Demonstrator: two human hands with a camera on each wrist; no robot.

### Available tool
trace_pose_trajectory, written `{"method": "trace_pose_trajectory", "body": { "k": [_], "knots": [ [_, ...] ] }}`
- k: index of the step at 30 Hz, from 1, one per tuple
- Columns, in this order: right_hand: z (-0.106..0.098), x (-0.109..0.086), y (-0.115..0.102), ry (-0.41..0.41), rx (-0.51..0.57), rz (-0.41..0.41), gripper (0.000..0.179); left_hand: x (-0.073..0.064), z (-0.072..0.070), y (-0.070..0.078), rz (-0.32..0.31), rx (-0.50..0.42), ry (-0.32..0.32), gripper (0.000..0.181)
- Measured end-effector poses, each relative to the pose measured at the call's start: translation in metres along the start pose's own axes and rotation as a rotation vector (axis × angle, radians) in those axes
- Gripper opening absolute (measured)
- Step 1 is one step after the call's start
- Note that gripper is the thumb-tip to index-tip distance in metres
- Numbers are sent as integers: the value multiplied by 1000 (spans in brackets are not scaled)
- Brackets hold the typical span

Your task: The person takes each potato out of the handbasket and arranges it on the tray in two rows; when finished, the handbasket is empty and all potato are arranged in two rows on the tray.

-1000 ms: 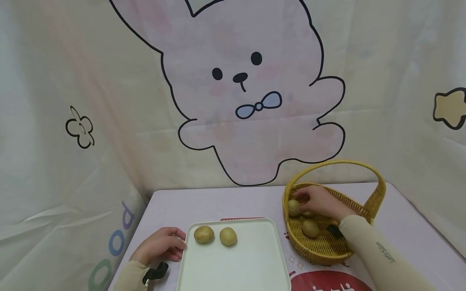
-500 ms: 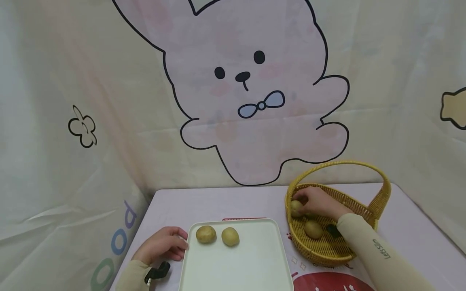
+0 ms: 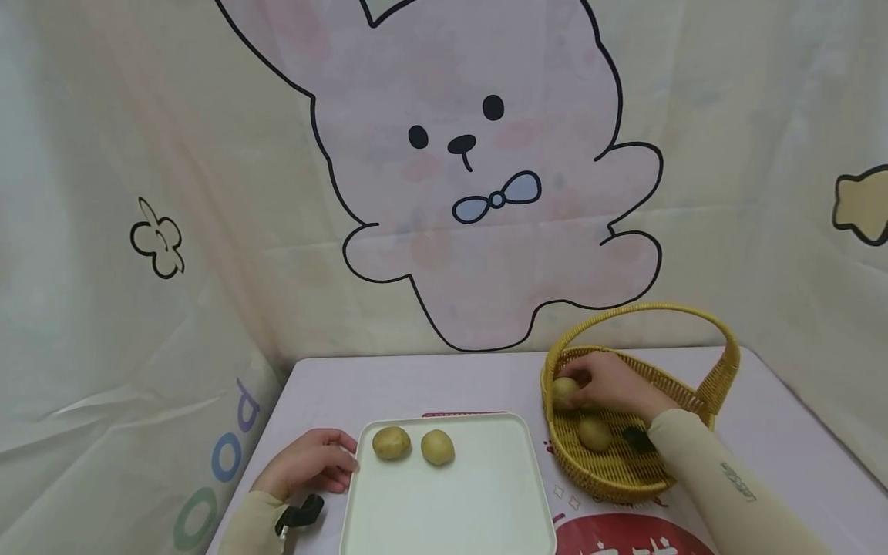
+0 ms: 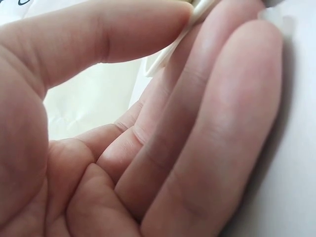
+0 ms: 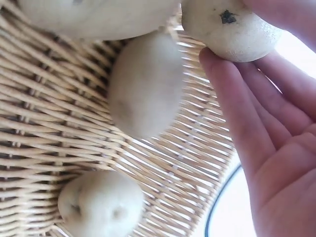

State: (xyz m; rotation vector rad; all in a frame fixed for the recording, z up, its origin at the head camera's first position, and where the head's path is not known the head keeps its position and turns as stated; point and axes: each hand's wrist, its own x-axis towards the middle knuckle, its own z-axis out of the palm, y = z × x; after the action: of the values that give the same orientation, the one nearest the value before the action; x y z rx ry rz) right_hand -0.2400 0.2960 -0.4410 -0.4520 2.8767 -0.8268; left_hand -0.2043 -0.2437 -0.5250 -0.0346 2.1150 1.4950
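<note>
My right hand [image 3: 613, 381] reaches into a yellow wicker basket [image 3: 641, 484] and holds a potato [image 5: 229, 32] with a dark spot, thumb on one side and fingers on the other. Other potatoes lie in the basket, among them an oval potato [image 5: 145, 86] and a dimpled potato [image 5: 101, 203]. On the left, my left hand [image 3: 312, 464] holds the side rim of a white tray [image 3: 451, 509], the thumb [image 4: 148, 29] on the rim and the fingers below it. Two potatoes, one oval potato [image 3: 391, 443] and one rounder potato [image 3: 438, 447], rest near the tray's far edge.
The basket's tall handle [image 3: 645, 307] arches over its back. A pale tablecloth [image 3: 395, 381] with red print covers the table. Behind it hangs a curtain [image 3: 728, 254] with a cartoon animal.
The head view shifts slightly. My right hand stays at the potato in the basket, and my left hand keeps its place on the tray rim.
</note>
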Motion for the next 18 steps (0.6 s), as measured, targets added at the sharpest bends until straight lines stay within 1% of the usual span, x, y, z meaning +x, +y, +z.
{"method": "trace_pose_trajectory", "body": {
  "k": [3, 6, 12, 18],
  "knots": [
    [-6, -13, -6, 33, 14, 26, 31, 1, 0, 0, 6, 7, -6, 35],
    [-10, -26, -17, 48, 20, 45, 35, 0, -3, -2, 13, 10, -4, 35],
    [-14, -58, -38, 100, 21, 43, 46, -1, -5, -1, 17, 17, 4, 36],
    [-12, -91, -59, 188, 16, 49, 51, -2, -2, 3, 9, 5, -10, 35]
  ]
}}
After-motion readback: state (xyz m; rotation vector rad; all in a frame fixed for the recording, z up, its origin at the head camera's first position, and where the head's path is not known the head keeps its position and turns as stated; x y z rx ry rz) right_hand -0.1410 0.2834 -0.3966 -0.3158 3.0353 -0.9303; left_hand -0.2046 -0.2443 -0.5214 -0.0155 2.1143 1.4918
